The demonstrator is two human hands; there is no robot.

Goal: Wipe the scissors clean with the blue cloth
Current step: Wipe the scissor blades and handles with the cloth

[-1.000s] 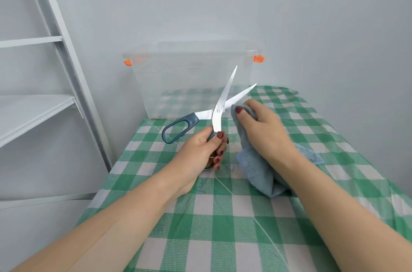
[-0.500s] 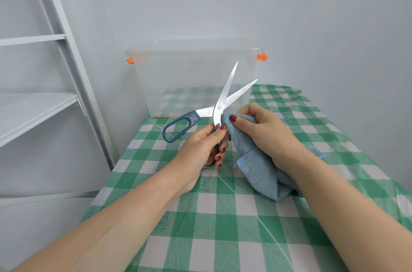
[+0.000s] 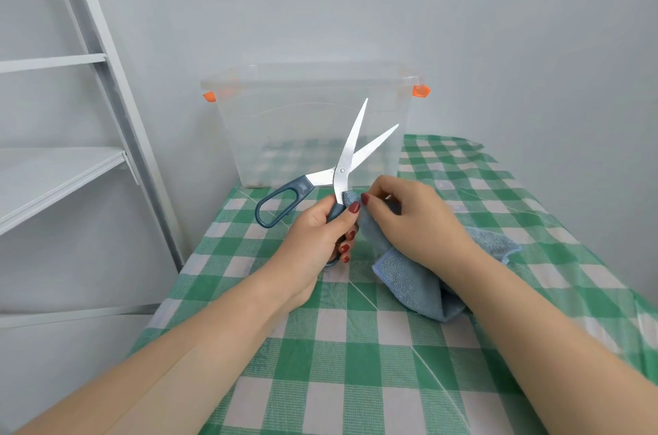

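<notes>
The scissors (image 3: 347, 153) have steel blades and dark blue handles and are spread wide, blades pointing up and away. My left hand (image 3: 317, 238) grips the lower handle, thumb along its side, while the other handle loop (image 3: 281, 201) sticks out to the left. My right hand (image 3: 409, 217) pinches the blue cloth (image 3: 406, 278) against the blade base just below the pivot. The rest of the cloth hangs down under my right wrist onto the table.
A clear plastic storage box (image 3: 313, 124) with orange latches stands at the table's far end by the wall. The table wears a green and white checked cloth (image 3: 356, 345). A white metal shelf frame (image 3: 106, 107) stands to the left.
My right hand has slid the cloth down the blade from near the tip side to the base by the handle. The scissors stay held up in my left hand.
</notes>
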